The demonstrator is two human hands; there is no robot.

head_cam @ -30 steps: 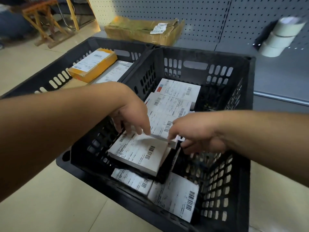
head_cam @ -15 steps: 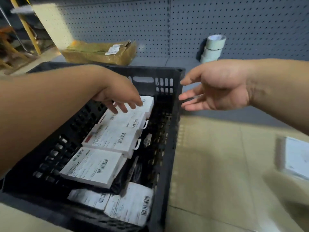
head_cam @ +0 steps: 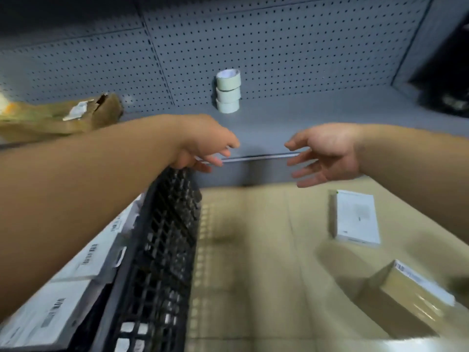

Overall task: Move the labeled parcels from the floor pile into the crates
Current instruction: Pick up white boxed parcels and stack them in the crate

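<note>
Left hand (head_cam: 203, 146) lifted off crate (head_cam: 162, 250), parcels (head_cam: 356, 217) seemingly blurred

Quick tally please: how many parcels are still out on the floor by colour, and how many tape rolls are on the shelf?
White parcels on the floor: 1
Brown parcels on the floor: 1
Tape rolls stacked on the shelf: 3
Total: 5
Both hands, left and right, hold nothing.
</note>
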